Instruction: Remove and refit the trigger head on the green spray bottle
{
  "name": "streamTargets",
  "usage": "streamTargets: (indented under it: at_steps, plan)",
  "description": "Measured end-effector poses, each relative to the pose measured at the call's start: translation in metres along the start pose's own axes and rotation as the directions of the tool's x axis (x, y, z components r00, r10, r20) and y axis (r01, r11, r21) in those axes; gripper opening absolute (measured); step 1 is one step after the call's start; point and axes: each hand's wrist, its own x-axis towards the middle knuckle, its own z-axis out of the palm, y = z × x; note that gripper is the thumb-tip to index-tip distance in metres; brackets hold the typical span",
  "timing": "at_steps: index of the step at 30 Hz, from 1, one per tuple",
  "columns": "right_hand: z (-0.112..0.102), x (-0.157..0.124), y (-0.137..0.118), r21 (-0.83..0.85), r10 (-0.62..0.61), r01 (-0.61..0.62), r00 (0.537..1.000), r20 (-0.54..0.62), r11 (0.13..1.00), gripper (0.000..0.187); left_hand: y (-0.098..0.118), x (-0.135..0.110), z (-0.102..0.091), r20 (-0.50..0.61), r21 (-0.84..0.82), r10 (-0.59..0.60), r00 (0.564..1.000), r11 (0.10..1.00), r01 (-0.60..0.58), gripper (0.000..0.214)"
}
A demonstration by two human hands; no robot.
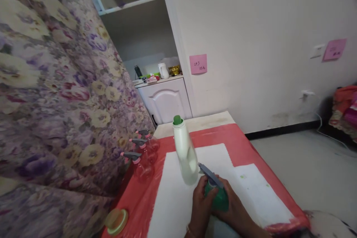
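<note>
Two hands, one bottle: both hands close around a green spray bottle (217,197) low on the table, near its front edge.
Left hand (201,204): wraps the bottle's left side, fingers curled round it.
Right hand (235,212): cups the bottle from the right and beneath.
Trigger head: the grey sprayer (210,174) sits on top, its long axis slanting up and to the left, away from the wrists.
Nearest neighbour: a white bottle with a green cap (184,152) leans just beyond the sprayer tip; touching or not cannot be told.
Further left: three pink spray bottles (143,156) stand by the flowered curtain (55,81).
Surface: white sheet (178,193) over a red table cover (242,141).
Hidden: the green bottle's lower body, behind the fingers; the forearms are cut off by the picture's edge.
</note>
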Motion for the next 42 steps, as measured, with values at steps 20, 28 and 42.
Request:
streamTargets:
  at_steps: [20, 28, 42]
  plan:
    - [0.0, 0.0, 0.002, 0.023, -0.059, 0.06, 0.998, -0.014, 0.998, 0.085, 0.004, -0.002, 0.01, -0.094, 0.037, 0.043, 0.995, 0.999, -0.04, 0.036]
    - [-0.001, 0.0, -0.003, 0.025, -0.076, 0.076, 0.997, -0.012, 0.997, 0.084, 0.008, 0.001, 0.017, -0.187, 0.049, 0.033, 0.982, 0.999, -0.024, 0.023]
    - [-0.001, 0.001, -0.006, 0.043, -0.07, 0.071, 0.997, -0.012, 0.997, 0.082, 0.009, 0.0, 0.018, -0.178, 0.075, 0.057, 0.982, 0.996, -0.044, 0.025]
